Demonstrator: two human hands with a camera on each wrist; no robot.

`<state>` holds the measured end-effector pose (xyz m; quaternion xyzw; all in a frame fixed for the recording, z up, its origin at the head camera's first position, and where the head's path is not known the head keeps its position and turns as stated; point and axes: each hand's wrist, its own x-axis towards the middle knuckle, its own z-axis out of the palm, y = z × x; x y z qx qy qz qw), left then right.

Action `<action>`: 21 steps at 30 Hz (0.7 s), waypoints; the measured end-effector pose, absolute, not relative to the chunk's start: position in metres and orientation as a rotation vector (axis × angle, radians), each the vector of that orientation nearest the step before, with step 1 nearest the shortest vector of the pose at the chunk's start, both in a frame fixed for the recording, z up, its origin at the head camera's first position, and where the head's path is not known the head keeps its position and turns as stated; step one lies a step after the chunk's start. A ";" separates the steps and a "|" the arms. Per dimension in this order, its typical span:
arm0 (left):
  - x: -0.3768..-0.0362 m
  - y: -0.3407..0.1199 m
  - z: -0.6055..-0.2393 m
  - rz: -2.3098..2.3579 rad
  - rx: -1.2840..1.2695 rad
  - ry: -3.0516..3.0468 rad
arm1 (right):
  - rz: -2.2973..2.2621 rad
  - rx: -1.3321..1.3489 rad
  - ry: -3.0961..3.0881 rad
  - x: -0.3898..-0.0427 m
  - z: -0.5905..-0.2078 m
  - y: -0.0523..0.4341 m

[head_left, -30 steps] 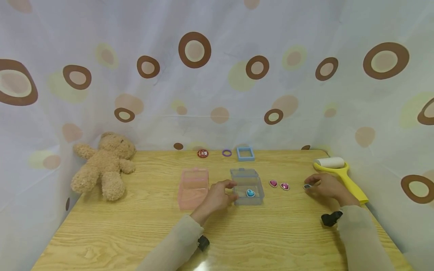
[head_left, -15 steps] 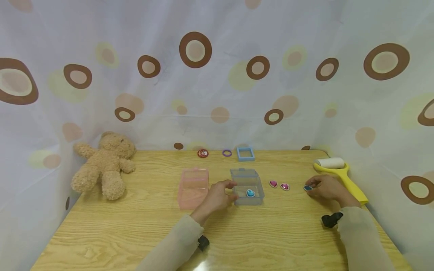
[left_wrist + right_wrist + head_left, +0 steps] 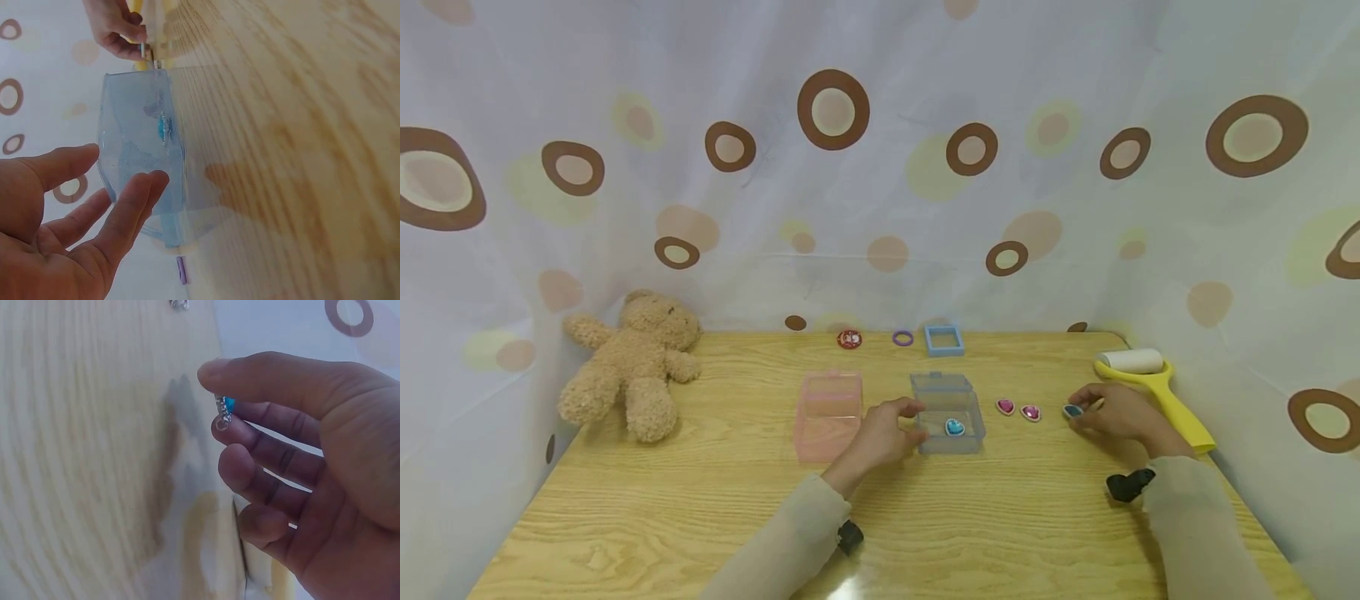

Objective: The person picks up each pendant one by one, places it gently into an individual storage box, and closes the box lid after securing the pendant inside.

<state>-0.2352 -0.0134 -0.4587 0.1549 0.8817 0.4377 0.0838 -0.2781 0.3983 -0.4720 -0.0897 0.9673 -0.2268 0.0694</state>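
Observation:
My right hand (image 3: 1118, 410) pinches a blue gem charm (image 3: 1072, 411) between thumb and fingertips; the right wrist view shows the silver edge and small loop of the charm (image 3: 223, 414), held above the table. My left hand (image 3: 883, 429) is at the left side of an open clear blue box (image 3: 951, 446), thumb and fingers spread and nearly straight, fingertips right at its wall (image 3: 134, 125). Inside that box lies a light blue heart-shaped gem (image 3: 954, 427). Two pink heart gems (image 3: 1005, 407) lie on the table between the box and my right hand.
Left of my left hand stands an open clear pink box (image 3: 827, 442). Along the back are a red round badge (image 3: 849, 339), a purple ring (image 3: 902, 338) and a blue square frame (image 3: 944, 352). A yellow lint roller (image 3: 1180, 412) lies right, a teddy bear (image 3: 632, 367) left.
My right hand has raised the blue charm and shifted it slightly left, its face tipping as it moves. The left hand and both boxes have stayed where they were.

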 end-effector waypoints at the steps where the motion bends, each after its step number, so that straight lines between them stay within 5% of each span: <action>1: -0.235 -0.013 -0.459 1.304 0.462 2.634 | -0.688 -0.272 2.909 -0.278 -0.470 0.396; 21: -0.234 -0.012 -0.458 1.311 0.421 2.629 | -0.753 -0.528 2.937 -0.282 -0.442 0.337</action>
